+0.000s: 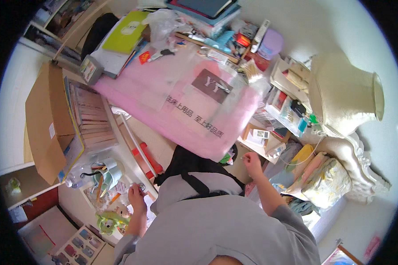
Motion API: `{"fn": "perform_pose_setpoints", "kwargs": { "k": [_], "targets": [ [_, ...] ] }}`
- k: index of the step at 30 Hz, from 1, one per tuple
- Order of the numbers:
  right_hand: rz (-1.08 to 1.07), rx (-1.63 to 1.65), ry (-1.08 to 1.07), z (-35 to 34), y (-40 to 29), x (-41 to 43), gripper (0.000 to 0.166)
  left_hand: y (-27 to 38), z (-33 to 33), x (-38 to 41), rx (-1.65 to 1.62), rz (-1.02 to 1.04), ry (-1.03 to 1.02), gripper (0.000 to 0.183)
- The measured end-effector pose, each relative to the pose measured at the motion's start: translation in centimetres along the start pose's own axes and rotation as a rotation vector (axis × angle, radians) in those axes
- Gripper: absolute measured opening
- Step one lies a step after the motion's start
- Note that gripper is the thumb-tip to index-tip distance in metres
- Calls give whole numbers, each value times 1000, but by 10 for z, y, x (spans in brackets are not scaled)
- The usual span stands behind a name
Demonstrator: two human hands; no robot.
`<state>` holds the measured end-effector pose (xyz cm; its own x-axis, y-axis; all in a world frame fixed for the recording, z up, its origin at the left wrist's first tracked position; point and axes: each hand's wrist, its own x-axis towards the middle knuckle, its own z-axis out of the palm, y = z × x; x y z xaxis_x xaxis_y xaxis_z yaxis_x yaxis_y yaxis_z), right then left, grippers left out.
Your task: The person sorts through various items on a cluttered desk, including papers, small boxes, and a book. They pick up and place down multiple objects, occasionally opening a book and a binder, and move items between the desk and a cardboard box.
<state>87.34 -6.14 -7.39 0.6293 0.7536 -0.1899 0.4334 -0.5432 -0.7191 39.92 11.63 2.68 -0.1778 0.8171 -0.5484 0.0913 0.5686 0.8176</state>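
My left hand (137,197) is low over the cluttered left-hand surface, its fingers curled beside a small round, shiny item (142,187). Whether it grips that item is unclear. My right hand (253,164) hangs in front of a small shelf, with thumb and fingertips pinched on a small pale item (242,158) too tiny to identify. Between the hands a desk carries a pink plastic cover (146,96) with printed writing. Close to my left hand are a pale blue pen holder (111,175), an orange pencil (114,198) and a green cartoon figurine (106,223).
An open cardboard box (49,122) and a clear plastic bottle (74,179) stand on the left. A cream lampshade (341,92) and folded fabrics (328,182) are on the right. A lime-green folder (126,33) and a purple tub (271,43) sit at the desk's back.
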Motion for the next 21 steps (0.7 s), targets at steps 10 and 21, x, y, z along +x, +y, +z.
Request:
{"fn": "perform_pose_setpoints", "kwargs": {
  "k": [10,21],
  "targets": [
    [353,278,300,-3,-13,18,17,71,71,47,10,170,-133,20],
    [-276,-208,254,-11,-239,190,26,137,180,61,-94,208,-468,27]
  ]
}}
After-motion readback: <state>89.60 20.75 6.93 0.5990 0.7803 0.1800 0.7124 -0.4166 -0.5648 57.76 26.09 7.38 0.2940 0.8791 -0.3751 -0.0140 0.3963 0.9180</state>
